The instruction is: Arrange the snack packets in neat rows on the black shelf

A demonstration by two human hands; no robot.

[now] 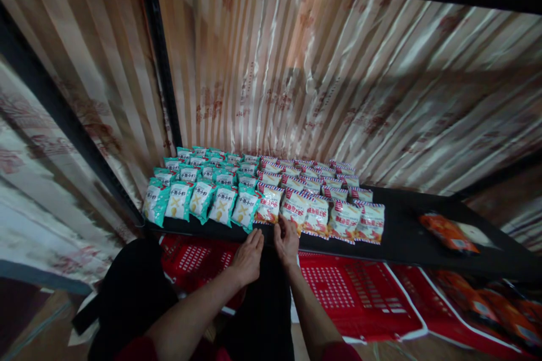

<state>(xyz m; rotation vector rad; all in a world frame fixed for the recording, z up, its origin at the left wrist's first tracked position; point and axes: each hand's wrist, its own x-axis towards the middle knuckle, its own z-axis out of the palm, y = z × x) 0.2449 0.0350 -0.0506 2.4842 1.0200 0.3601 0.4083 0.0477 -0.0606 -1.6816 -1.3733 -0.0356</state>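
Teal and white snack bags [223, 204] stand in rows on the left part of a black shelf [400, 214]. Beside them, to the right, are rows of white, red and orange bags [317, 215]. My left hand [249, 256] is at the shelf's front edge, just below the last teal bag of the front row, fingers extended and no bag in it. My right hand [287, 240] has its fingertips at the lower edge of the front-row red and white bags, near the gap between the first two; its fingers are slightly bent and hold nothing visible.
Orange packets [447, 232] lie farther right on the shelf. Red baskets [355, 293] stand below its front edge, the rightmost with more orange packets [503, 310]. Black posts and a patterned curtain [262, 67] surround the shelf.
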